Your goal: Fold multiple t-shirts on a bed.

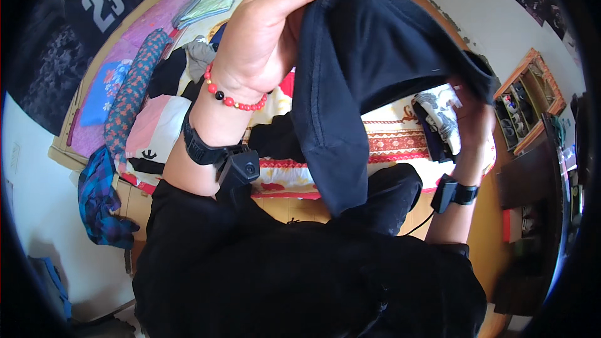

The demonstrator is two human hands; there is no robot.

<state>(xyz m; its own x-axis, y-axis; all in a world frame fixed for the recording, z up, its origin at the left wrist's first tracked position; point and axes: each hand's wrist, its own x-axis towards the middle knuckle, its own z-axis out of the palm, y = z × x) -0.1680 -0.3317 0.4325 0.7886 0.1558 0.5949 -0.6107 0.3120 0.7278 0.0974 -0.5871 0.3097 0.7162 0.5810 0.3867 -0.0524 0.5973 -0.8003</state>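
Observation:
A black garment [388,37] of smooth cloth hangs stretched between my two raised hands; its exact kind does not show. My left hand [269,31] pinches its upper left edge, thumb on the near side. At the garment's right end my right hand [474,122] is closed on the cloth, its fingers partly hidden by the fabric. One loose flap droops in the middle, down over my lap. Under the garment, on the bed, lies a dark piece of clothing [275,139]. Close to my right hand sits a folded stack of white-and-grey patterned and dark clothes [438,119].
The bed [400,141] has a red, white and yellow patterned sheet. Along its left side lie a flowered bolster [134,84], a pink-and-white garment [153,122] and a blue plaid cloth [103,197]. A wooden rack [529,100] stands at the right wall.

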